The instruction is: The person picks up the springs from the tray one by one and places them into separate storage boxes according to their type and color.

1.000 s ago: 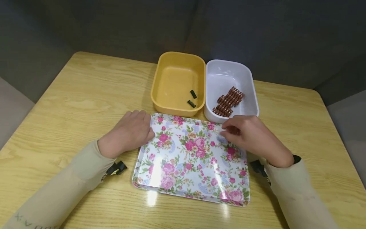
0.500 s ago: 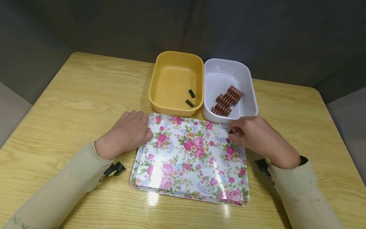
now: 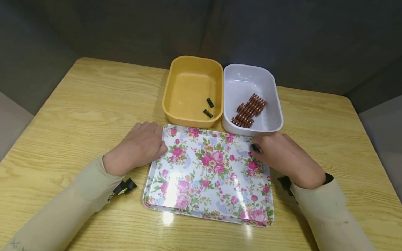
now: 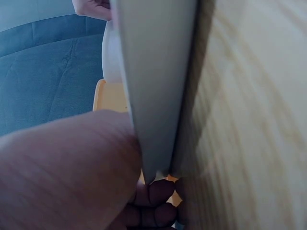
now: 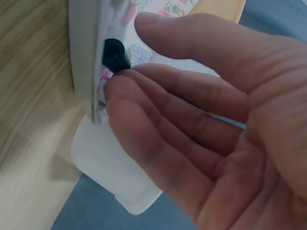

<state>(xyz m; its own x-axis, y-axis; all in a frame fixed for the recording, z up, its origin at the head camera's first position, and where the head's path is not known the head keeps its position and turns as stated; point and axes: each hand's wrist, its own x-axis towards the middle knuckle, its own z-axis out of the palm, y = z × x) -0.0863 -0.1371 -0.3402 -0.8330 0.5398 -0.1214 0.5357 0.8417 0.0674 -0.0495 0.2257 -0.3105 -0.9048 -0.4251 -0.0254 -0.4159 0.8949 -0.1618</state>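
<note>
My left hand [image 3: 138,148] grips the left edge of a white tray [image 3: 216,174] printed with pink flowers, near its far left corner. In the left wrist view the tray's side [image 4: 158,91] runs between the thumb side of the hand and the bent fingers [image 4: 153,215]. At the far right corner, my right hand [image 3: 279,157] reaches over the tray. A small dark green spring [image 5: 116,55] lies there, hollow at its end, with the fingertips [image 5: 120,84] right beside it. The thumb stands apart from the spring.
Behind the tray stands a yellow container [image 3: 188,94] with two dark green springs [image 3: 208,113] inside. A white container [image 3: 232,87] against its right side holds a cluster of brown springs [image 3: 249,111]. Everything stands on a wooden table [image 3: 103,101] before a dark partition [image 3: 141,31].
My right hand has shifted slightly right and toward the near side, and its fingers have moved. The dark green spring beside it has come into view. The left hand keeps its hold on the tray.
</note>
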